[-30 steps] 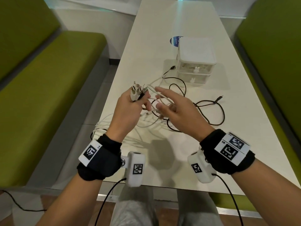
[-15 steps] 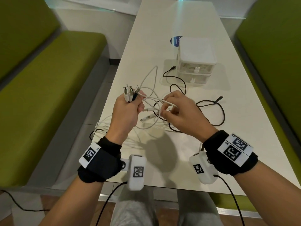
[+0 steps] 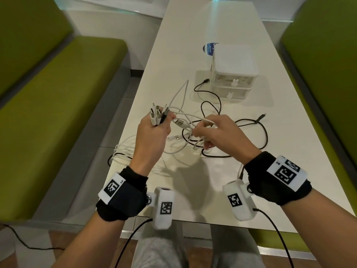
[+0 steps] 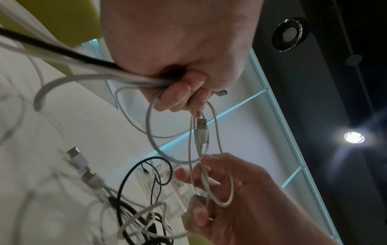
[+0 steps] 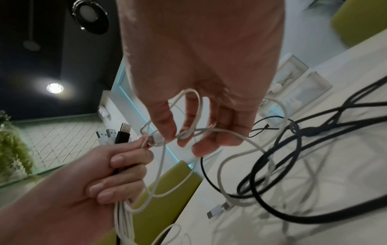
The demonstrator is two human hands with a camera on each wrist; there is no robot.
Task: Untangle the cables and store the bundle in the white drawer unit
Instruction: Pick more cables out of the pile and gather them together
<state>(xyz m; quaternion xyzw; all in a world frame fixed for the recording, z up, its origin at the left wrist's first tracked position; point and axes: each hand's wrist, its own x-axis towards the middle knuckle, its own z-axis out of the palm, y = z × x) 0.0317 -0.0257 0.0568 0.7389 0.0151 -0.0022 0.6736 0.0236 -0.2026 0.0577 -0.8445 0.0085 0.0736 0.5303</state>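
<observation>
My left hand [image 3: 152, 130] grips a bunch of cable ends, white and black USB plugs [image 3: 157, 116] sticking up out of the fist [image 5: 117, 167]. My right hand [image 3: 218, 130] pinches a white cable [image 5: 188, 114] just behind its USB plug [image 3: 178, 123], loops of it draped over the fingers [image 4: 211, 187]. Both hands hover above the table. A black cable [image 3: 257, 136] and more white cable lie tangled below them. The white drawer unit [image 3: 233, 70] stands further back with both drawers closed.
The white table [image 3: 202, 26] runs away from me between two green benches [image 3: 63, 97], [image 3: 324, 55]. White cable loops [image 3: 123, 149] hang over the table's left edge. A blue round sticker [image 3: 209, 48] lies behind the drawer unit.
My right hand went from open, reaching fingers to pinching a white cable. The left hand rose a little with its bunch of plugs, and a USB plug now points toward it.
</observation>
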